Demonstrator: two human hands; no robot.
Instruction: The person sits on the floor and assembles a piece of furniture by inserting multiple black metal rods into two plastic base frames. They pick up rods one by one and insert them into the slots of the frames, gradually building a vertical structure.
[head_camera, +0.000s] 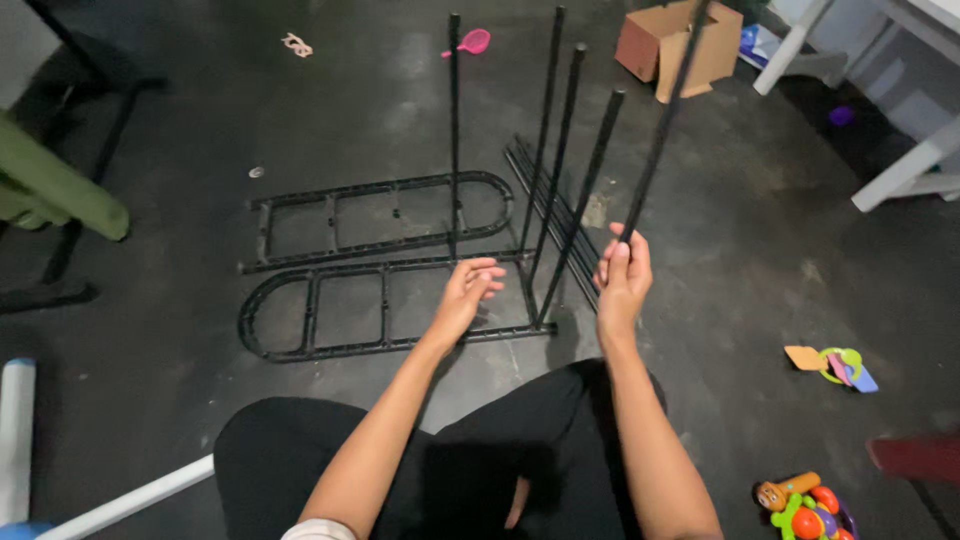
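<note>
My right hand (623, 275) grips the lower end of a thin black rod (662, 125) that slants up and away to the right. My left hand (468, 292) hovers with fingers apart over a black plastic rack frame (310, 350) lying flat on the dark floor, holding nothing. Several black rods (560, 160) stand upright in that frame's right end. A second, similar frame (300, 200) lies just behind it. More loose rods (550, 205) lie bundled on the floor behind the upright ones.
A cardboard box (650, 45) sits at the back right by white furniture legs (905, 165). Colourful toys (805, 505) and foam shapes (835, 365) lie at the right. A pink spoon-like toy (472, 42) lies far back. A green cloth (55, 190) hangs at left.
</note>
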